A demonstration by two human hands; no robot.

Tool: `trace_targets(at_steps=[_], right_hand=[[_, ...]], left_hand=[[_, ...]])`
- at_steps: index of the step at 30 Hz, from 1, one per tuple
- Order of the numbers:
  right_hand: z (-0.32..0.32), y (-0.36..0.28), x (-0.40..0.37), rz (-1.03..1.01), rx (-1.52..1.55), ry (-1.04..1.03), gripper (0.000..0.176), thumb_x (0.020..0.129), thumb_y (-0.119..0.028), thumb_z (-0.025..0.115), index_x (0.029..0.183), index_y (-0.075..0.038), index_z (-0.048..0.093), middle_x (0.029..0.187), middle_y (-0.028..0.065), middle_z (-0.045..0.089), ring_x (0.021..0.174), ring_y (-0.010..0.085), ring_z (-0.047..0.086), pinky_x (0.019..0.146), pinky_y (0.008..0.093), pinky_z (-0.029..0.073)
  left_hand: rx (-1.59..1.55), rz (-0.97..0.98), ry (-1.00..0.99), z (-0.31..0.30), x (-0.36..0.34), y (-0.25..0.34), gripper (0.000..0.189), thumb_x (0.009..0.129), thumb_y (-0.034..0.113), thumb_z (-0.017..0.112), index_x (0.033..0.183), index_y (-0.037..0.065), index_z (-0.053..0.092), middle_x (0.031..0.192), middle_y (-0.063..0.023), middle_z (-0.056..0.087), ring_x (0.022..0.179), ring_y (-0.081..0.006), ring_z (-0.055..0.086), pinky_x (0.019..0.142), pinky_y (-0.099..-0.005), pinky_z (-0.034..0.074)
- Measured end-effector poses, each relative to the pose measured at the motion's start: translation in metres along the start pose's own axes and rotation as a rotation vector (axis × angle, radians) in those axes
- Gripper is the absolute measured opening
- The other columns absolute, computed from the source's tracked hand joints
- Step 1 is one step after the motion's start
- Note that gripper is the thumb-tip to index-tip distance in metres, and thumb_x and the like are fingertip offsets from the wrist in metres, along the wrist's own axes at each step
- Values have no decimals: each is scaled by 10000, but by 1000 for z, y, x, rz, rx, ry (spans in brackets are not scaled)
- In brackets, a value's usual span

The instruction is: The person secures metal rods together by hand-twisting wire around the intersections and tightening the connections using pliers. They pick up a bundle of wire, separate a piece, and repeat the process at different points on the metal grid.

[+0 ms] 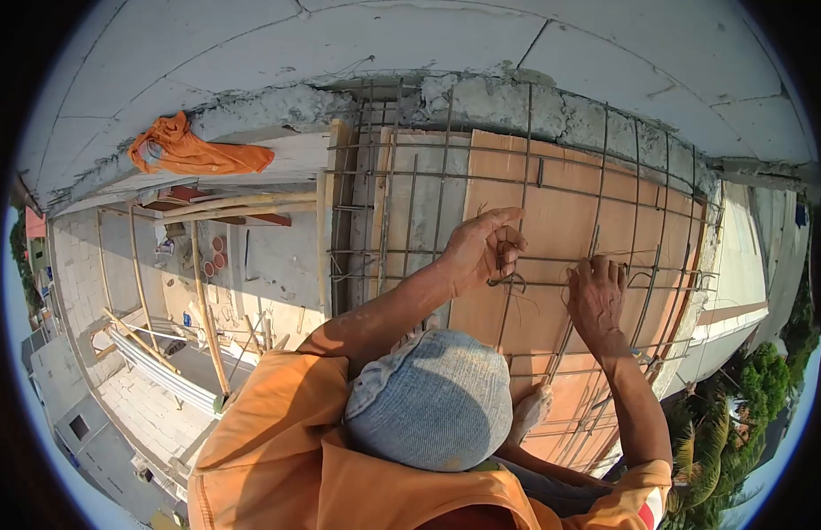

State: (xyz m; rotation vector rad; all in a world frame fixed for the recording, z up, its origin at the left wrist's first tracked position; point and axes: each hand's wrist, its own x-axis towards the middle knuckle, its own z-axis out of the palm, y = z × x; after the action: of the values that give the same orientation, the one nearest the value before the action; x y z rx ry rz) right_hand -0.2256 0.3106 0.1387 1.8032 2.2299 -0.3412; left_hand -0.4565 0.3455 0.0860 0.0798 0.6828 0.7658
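My left hand [485,252] is over the steel bar grid [569,164], its index finger stretched out and its other fingers curled in; what they hold, if anything, is unclear. Just below it are a dark hooked piece [509,281] and loose thin wire. My right hand [597,296], back up, has its fingers bent down at a crossing of bars, with thin wire strands sticking out around the fingertips. The fingertips themselves are partly hidden. Behind the grid lies an orange-brown panel [494,190].
An orange cloth [203,155] hangs on the block wall ledge [278,110] at upper left. Far below are wooden poles [207,309] and round buckets [219,261]. A rounded denim shape [432,397] and a bare foot [534,411] show at lower centre. Trees [764,380] stand lower right.
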Motion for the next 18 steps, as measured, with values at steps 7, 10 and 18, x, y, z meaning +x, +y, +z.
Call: trace_targets(at_steps=[7, 10, 18], right_hand=[[-5, -57, 41, -3, 1045, 19, 374, 977, -269, 528, 1193, 36, 540, 933, 180, 650, 839, 270, 647, 728, 377, 516], [-7, -63, 40, 169, 1220, -35, 383, 1004, -285, 495, 1227, 23, 546, 861, 125, 647, 695, 142, 600, 630, 292, 494], [-8, -53, 42, -32, 1091, -122, 285, 992, -215, 517, 1137, 20, 588, 757, 100, 607, 660, 149, 534, 607, 303, 457]], left_hand=[[47, 201, -26, 17, 24, -10, 460, 980, 371, 402, 1337, 84, 454, 1241, -67, 528, 1080, -169, 482, 861, -383, 438], [374, 290, 103, 13, 26, -5, 442, 966, 354, 413, 1303, 77, 486, 1280, -38, 498, 1158, -182, 431, 1002, -420, 342], [562, 366, 12, 9, 62, -10, 537, 943, 414, 417, 1337, 50, 461, 1338, -101, 452, 1294, -244, 344, 1112, -396, 243]])
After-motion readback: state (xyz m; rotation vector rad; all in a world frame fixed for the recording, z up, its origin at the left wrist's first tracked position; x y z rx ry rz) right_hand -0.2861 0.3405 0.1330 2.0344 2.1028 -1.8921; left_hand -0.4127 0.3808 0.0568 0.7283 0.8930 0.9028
